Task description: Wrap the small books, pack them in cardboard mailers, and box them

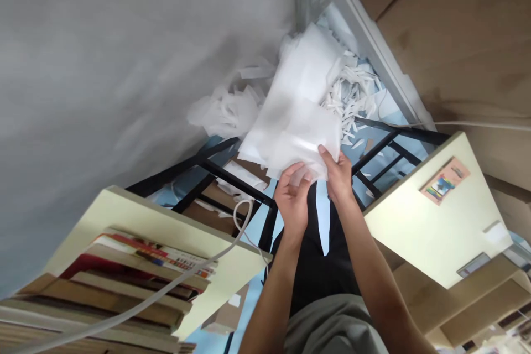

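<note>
My left hand (293,199) pinches the near edge of a thin, white, translucent sheet (305,130), thumb and fingers close together. At the sheet's near right corner, my right hand (339,177) grips it with the thumb on top and the fingers partly hidden. Behind and partly under this sheet lies a stack of similar white sheets (309,61), reaching back towards the corner. Whether the sheet is a single layer or a pouch, I cannot tell.
Crumpled white material (228,110) lies on the left, and a heap of white strips (352,94) on the right. Black metal frames (236,177) flank me. A pale board bears stacked books (136,276); another pale board (440,221) stands right. A white cable (157,293) crosses the left foreground.
</note>
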Motion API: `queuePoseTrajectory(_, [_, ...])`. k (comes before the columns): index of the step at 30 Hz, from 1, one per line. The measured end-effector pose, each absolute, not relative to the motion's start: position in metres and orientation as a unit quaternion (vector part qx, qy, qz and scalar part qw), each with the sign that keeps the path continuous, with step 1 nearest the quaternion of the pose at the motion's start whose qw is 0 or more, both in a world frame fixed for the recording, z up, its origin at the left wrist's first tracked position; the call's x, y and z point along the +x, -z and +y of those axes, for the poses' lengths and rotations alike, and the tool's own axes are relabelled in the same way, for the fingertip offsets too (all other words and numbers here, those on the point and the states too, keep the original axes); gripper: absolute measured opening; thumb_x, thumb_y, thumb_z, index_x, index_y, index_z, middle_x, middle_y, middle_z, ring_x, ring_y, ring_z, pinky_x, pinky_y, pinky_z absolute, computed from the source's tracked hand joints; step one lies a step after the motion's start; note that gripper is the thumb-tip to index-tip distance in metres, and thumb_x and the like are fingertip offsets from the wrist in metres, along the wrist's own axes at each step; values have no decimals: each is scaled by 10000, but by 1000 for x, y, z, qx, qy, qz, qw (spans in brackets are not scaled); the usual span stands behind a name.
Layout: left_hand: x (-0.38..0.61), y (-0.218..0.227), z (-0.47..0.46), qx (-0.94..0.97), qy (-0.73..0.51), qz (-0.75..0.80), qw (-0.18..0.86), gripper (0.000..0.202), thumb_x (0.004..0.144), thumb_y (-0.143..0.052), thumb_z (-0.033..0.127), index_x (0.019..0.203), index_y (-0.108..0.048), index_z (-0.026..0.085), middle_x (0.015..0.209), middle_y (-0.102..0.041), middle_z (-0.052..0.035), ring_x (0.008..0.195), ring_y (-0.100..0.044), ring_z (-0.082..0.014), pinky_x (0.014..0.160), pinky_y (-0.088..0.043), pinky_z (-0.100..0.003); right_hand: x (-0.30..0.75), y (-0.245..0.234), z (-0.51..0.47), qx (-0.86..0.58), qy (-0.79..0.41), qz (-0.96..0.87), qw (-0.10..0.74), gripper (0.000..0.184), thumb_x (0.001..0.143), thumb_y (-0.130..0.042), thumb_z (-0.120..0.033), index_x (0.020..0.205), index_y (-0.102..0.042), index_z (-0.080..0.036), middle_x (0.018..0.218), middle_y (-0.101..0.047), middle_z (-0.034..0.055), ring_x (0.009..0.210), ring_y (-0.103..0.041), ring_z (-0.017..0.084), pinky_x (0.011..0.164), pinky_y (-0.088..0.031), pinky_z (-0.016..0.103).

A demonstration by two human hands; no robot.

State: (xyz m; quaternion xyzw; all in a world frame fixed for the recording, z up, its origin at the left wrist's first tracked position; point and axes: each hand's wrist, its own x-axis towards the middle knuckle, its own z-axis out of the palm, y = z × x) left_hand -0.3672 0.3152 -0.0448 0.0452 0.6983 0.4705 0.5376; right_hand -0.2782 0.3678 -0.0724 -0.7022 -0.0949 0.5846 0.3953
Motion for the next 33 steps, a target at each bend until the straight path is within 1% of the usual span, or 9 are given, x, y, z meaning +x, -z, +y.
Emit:
queuePoseTrajectory(4, [-322,16,295,167,-446,732,487,374,899,-946,495,1132,-849,220,654,-582,73,534,-482,-66,573,-479,-201,-217,15,333,-775,-453,-175,403,465,901,-870,-622,1084,-805,-200,1031,-860,54,971,-784,258,851,-651,378])
queuePoseTrajectory(7, [-279,6,274,229,-440,721,485,510,870,-980,520,1259,-820,231,636,-522,100,547,-508,-69,584,-502,-194,-162,-14,293,-809,-376,-196,407,481,943,-813,-653,1090,-791,-195,1032,-850,64,980,-768,258,850,-632,373])
queuePoseTrajectory(11, [-210,-1,234,222,-436,659,571,787,812,-1029,519,1492,-705,291,1032,-800,-23,908,-788,-174,778,-660,-254,-85,-23,229,-831,-329,-164,418,494,973,-764,-671,1106,-743,-196,1003,-812,64,919,-734,240,809,-603,350])
queuePoseTrajectory(13, [-173,0,213,187,-426,613,639,849,773,-1059,482,1508,-669,317,1248,-827,-77,1053,-821,-219,819,-687,-278,-48,-16,198,-839,-315,-135,423,496,994,-723,-677,1141,-716,-204,1033,-799,71,926,-726,241,819,-603,356])
queuePoseTrajectory(17, [-106,16,181,157,-382,579,703,663,726,-1080,378,1269,-727,239,1253,-835,-113,1124,-828,-251,926,-689,-326,12,8,144,-851,-289,-105,425,511,1006,-684,-674,1231,-674,-216,1151,-784,106,1068,-729,274,958,-629,420])
queuePoseTrajectory(22, [-61,37,160,226,-364,622,655,418,772,-1017,314,1077,-749,216,1134,-841,-77,1081,-807,-221,923,-656,-298,49,19,99,-880,-203,-162,398,649,1015,-705,-613,1533,-582,-241,1481,-649,183,1354,-643,320,1204,-545,536])
queuePoseTrajectory(26, [-54,24,148,341,-353,622,610,292,887,-929,397,1067,-779,220,1081,-830,-71,1075,-802,-244,932,-654,-325,56,-6,84,-837,-293,-206,414,493,1072,-637,-601,1447,-664,-281,1472,-690,168,1351,-659,335,1204,-545,579])
queuePoseTrajectory(29, [-49,3,138,484,-330,563,583,303,890,-929,403,1108,-787,248,1185,-823,-90,1263,-780,-309,1121,-631,-449,61,-32,78,-784,-374,-209,450,502,1056,-687,-621,1435,-681,-291,1503,-720,151,1377,-688,332,1191,-570,552])
queuePoseTrajectory(33, [-36,-16,124,665,-231,400,587,211,862,-921,349,1039,-821,290,1457,-766,-115,1622,-550,-409,1370,-422,-654,79,-49,64,-778,-387,-180,461,616,1000,-773,-633,1504,-647,-302,1561,-712,146,1439,-677,357,1192,-579,558])
